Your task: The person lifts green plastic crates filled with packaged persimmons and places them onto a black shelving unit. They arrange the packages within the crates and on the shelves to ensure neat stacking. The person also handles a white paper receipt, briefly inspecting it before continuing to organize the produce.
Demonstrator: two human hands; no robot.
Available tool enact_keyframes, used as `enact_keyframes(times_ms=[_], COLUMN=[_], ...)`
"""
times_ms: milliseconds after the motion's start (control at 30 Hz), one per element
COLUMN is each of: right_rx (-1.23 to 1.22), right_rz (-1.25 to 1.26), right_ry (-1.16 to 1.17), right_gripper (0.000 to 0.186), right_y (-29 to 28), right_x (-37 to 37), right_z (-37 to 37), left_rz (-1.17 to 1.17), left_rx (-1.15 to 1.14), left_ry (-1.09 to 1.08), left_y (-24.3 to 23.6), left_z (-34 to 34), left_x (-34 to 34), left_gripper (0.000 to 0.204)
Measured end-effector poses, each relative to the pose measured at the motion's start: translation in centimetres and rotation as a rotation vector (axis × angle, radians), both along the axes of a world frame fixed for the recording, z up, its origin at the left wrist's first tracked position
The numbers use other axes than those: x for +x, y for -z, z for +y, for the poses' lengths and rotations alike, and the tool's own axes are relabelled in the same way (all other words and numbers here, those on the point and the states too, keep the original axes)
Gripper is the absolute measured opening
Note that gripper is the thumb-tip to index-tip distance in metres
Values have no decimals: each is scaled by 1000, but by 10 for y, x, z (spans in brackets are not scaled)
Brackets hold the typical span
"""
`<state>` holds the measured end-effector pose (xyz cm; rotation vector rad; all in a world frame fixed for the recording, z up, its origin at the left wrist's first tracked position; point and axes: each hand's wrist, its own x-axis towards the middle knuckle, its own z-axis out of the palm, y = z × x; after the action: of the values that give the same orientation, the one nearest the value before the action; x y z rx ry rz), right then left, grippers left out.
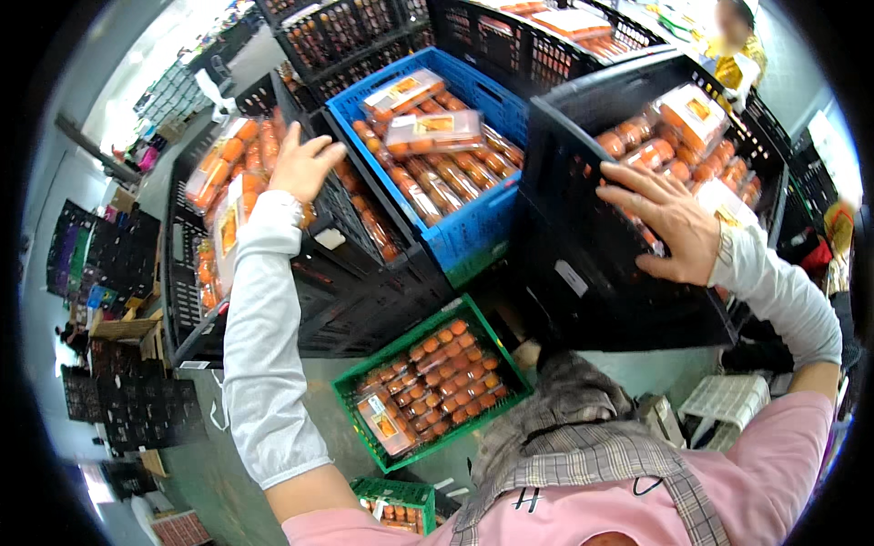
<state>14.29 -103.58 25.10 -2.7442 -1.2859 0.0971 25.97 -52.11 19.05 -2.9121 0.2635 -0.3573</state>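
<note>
My left hand [308,166] is open, fingers apart, over the inner edge of a black crate [341,305] at the left. Clear packs of small orange fruit [235,202] fill that crate beside my wrist. On the right, my right hand [669,223] lies with fingers spread at the rim of another black crate [569,223], thumb against its outer wall. Inside are more clear fruit packs [694,123], some with labels. Neither hand holds a pack. Between my hands stands a blue crate [473,223] with long fruit packs and two labelled packs [433,133] on top.
A green crate [341,389] of fruit packs sits low in front of me, with a second green crate [421,496] nearer. Black crates [350,41] are stacked behind the blue one. A white plastic stool [728,400] stands at the right. Another person [736,55] is at the far right.
</note>
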Motion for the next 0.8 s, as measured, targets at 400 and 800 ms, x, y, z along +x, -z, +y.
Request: enact_keyframes(times_ms=[400, 800], right_rx=[-129, 380], right_rz=[-172, -331], right_ry=[34, 71], right_gripper=[86, 34], right_y=[7, -4], right_x=[0, 233], right_z=[-5, -3], left_rz=[-77, 524], left_rx=[-34, 30], left_ry=[197, 320], left_y=[20, -27], left_z=[3, -109], left_x=[15, 97], left_gripper=[40, 48])
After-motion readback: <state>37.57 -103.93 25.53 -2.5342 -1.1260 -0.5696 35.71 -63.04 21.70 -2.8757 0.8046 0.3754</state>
